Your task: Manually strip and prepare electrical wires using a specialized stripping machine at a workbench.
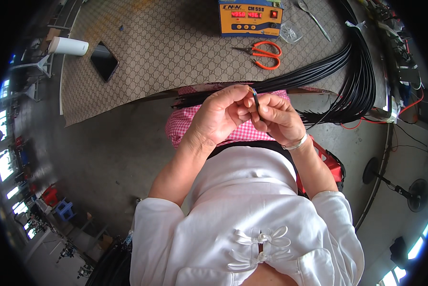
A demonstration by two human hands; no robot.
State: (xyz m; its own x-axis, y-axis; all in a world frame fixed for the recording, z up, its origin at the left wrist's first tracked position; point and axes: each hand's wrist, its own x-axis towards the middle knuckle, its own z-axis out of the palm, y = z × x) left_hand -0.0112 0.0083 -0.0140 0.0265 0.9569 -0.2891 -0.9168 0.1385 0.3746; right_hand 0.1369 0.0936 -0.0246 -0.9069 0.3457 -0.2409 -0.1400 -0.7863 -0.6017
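Over my lap, just off the table's near edge, my two hands meet around the end of a thin black cable [257, 101]. My right hand [283, 119] has the cable's black jacket pinched between thumb and fingers. At its stripped tip, fine coloured inner wires [253, 90] show, one bluish and one pale orange. My left hand [223, 110] is closed, thumb and forefinger together at those wires. Beyond my hands, a large bundle of black cables [319, 71] lies across the table and bends down at the right; a few cable ends poke out left of my left wrist.
Orange-handled scissors-like snips [267, 55] lie on the patterned tabletop [166, 52]. Behind them stand an orange-and-blue powered unit [250, 20], a small clear bag [290, 33] and a spoon [314, 20]. Farther left are a phone [103, 61] and a white tumbler [69, 46].
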